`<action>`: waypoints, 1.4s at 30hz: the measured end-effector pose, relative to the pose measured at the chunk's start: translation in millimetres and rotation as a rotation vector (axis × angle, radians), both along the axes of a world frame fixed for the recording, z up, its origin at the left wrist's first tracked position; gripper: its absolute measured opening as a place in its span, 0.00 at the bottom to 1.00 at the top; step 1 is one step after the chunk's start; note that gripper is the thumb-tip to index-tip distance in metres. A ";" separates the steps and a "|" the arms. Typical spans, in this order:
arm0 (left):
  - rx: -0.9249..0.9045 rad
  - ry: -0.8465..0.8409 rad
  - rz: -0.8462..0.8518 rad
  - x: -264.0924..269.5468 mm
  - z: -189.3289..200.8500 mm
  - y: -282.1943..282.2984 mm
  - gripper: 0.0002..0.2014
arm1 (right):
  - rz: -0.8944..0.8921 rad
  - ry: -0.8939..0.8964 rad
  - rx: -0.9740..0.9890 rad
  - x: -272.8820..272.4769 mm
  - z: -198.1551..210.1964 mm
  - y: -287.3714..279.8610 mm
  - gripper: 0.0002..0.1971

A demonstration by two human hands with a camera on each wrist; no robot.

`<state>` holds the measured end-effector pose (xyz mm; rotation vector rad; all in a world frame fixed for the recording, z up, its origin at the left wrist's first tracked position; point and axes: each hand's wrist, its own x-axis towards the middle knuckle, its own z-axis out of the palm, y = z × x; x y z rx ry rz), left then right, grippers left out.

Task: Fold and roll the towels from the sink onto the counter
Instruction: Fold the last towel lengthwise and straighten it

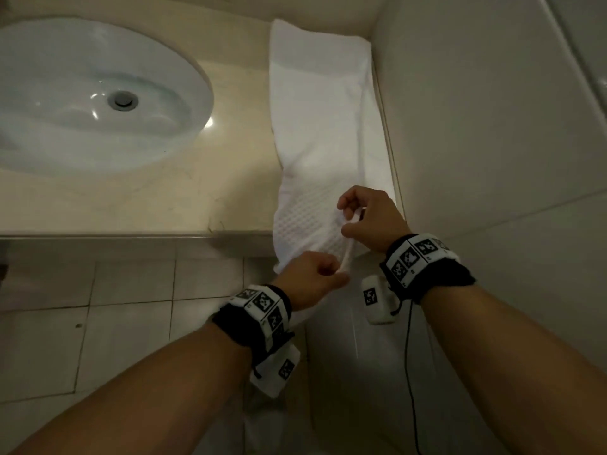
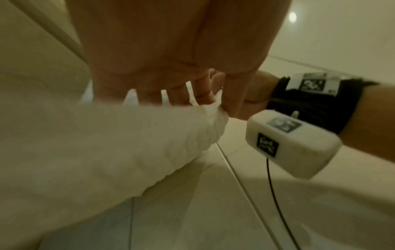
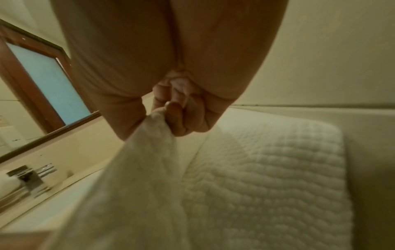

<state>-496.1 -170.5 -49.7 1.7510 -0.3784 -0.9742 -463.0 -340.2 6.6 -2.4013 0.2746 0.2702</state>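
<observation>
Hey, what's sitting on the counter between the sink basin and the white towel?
Nothing: in the head view only a bare strip of beige counter separates the sink from the towel, which both hands grip at its near end.

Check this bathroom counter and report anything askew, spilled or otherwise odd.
Nothing spilled or damaged. The one oddity: the white towel lies along the counter by the wall, but its near end overhangs the front edge, where the left hand and right hand pinch it.
</observation>
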 end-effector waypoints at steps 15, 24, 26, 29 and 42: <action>-0.188 0.330 0.019 -55.0 -37.3 -99.5 0.06 | -0.202 0.012 -0.235 -51.2 -9.9 -56.1 0.22; -0.081 0.240 -0.030 -58.3 -70.5 -117.9 0.16 | -0.149 0.114 -0.553 -55.7 -24.4 -52.0 0.19; -0.075 0.246 -0.039 -56.6 -73.6 -116.4 0.16 | -0.152 0.117 -0.613 -56.5 -29.1 -51.8 0.16; 0.012 0.214 -0.019 -51.7 -74.3 -107.1 0.17 | -0.140 0.114 -0.627 -55.2 -35.8 -51.9 0.09; 0.262 0.090 0.581 -1.3 -64.9 -21.2 0.15 | -0.300 0.206 -0.506 -48.3 -44.2 -43.6 0.15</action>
